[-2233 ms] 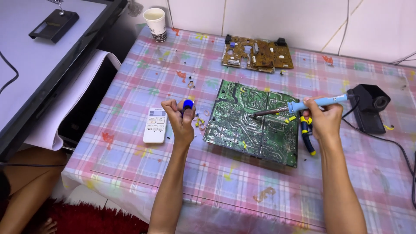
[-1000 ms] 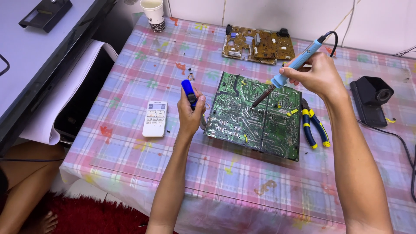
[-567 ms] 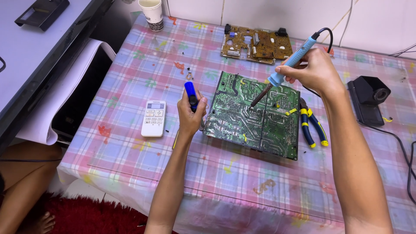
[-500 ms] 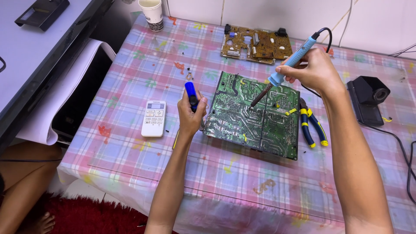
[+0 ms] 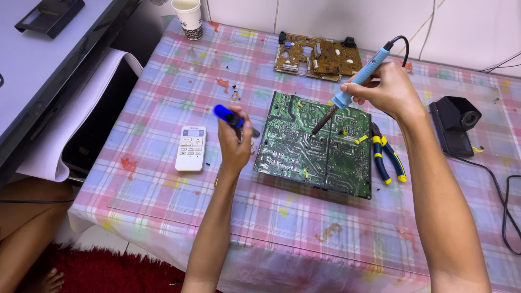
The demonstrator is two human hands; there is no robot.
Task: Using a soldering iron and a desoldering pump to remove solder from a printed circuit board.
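Lying flat, green circuit board (image 5: 317,146) with silvery traces, right hand (image 5: 386,90) fingers clamped on light-blue soldering iron (image 5: 355,81), left hand (image 5: 235,142) gripping blue-handled tool (image 5: 227,115)

This looks like a home corner used as an electronics repair bench. A table (image 5: 163,179) under a pink checked plastic cloth carries a green circuit board (image 5: 317,144), a brown circuit board (image 5: 317,55), pliers (image 5: 386,157) and a white remote control (image 5: 191,147). Tiled white walls, a paper cup (image 5: 188,17) and a red rug (image 5: 108,271) suggest a domestic room.
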